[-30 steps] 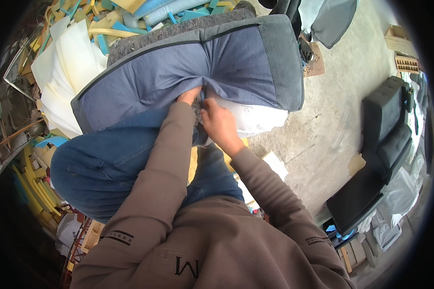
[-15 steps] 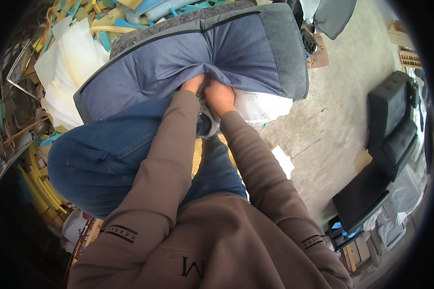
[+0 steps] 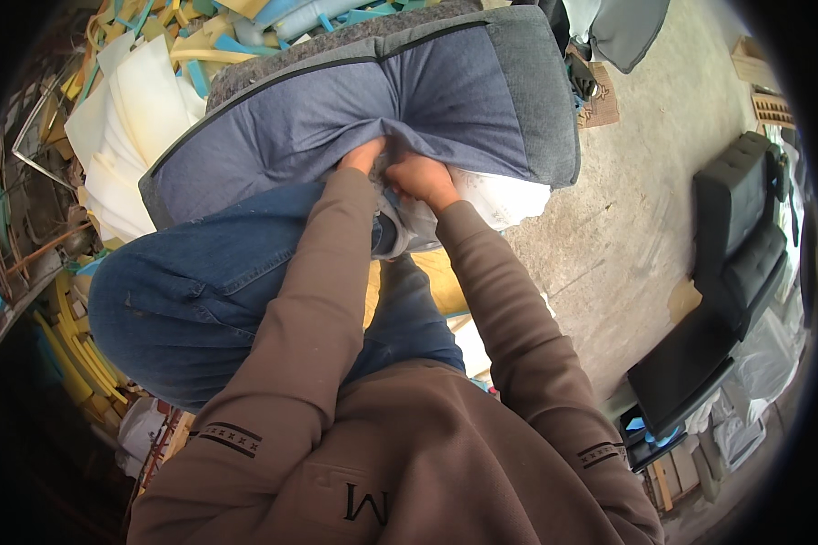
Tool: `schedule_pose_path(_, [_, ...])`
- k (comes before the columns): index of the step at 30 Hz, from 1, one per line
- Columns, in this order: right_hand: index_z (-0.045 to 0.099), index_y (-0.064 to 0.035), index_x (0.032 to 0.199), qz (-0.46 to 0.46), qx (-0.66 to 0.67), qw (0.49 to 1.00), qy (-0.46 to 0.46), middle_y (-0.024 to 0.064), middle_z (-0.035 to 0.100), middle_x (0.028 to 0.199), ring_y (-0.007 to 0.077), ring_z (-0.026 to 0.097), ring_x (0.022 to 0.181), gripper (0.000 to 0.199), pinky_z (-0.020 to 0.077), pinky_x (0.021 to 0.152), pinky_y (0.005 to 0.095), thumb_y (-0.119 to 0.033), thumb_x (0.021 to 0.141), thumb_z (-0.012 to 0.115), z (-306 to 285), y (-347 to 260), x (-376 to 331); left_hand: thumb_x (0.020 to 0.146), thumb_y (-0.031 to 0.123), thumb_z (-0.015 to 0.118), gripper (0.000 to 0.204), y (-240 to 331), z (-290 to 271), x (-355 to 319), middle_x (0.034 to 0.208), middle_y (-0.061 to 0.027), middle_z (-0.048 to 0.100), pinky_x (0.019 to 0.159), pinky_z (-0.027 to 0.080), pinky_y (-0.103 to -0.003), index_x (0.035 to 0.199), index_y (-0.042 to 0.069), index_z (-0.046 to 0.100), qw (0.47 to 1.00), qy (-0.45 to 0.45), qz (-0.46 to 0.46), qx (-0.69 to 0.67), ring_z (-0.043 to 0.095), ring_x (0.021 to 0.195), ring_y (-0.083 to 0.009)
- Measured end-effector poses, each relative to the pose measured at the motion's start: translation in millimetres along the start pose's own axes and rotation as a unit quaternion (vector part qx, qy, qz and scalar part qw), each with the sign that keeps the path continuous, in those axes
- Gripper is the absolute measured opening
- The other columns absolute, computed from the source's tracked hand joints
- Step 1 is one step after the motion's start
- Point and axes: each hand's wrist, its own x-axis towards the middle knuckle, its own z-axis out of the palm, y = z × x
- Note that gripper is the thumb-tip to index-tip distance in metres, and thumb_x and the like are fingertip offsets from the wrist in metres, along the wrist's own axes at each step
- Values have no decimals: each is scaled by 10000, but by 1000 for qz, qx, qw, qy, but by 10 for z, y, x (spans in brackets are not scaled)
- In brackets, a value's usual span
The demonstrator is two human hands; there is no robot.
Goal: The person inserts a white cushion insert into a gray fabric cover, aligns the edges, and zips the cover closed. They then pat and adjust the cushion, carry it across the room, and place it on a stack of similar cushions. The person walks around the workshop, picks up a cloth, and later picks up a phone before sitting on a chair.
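A large seat cushion (image 3: 354, 100) with a blue-grey fabric cover and darker grey side panels lies in front of me, propped against my raised knee in blue jeans (image 3: 200, 291). My left hand (image 3: 362, 156) and my right hand (image 3: 420, 177) meet at the cushion's near edge. Both grip the bunched cover fabric there. White foam padding (image 3: 504, 198) shows under the cover just right of my right hand. My fingertips are hidden in the folds.
Piled foam offcuts in white, yellow and blue (image 3: 127, 118) lie at the left and back. A black car seat (image 3: 727, 282) lies on the concrete floor (image 3: 636, 182) at the right. A grey seat part (image 3: 627, 27) sits at the top right.
My hands have come closer together on the cushion's edge, and the cover has bunched up more around them. The cushion has shifted slightly in the view.
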Motion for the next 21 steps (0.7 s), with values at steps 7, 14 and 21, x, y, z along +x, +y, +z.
schedule_pose_path(7, [731, -38, 784, -27, 49, 989, -139, 48, 735, 694, 164, 666, 507, 213, 520, 479, 315, -193, 928, 703, -154, 48, 63, 1009, 388, 702, 398, -21, 8, -11, 1177, -110, 781, 914, 505, -376, 1224, 68, 802, 1000, -4, -8, -4, 656, 981, -222])
schedule_pose_path(14, [735, -24, 718, -42, 37, 966, -251, 70, 746, 696, 159, 700, 560, 219, 520, 496, 321, -183, 867, 715, 37, 312, -555, 1008, 390, 703, 392, -30, 66, 48, 1121, -101, 803, 865, 519, -360, 1201, 67, 813, 1000, -7, -18, -7, 671, 908, -201])
schedule_pose_path(21, [708, -12, 715, -32, 103, 965, -238, 57, 680, 637, 144, 646, 558, 205, 499, 535, 300, -144, 871, 708, -36, 319, -897, 1008, 351, 717, 404, -40, 60, 135, 1107, -119, 814, 894, 587, -390, 1240, 29, 791, 999, -14, -39, -1, 765, 918, -207])
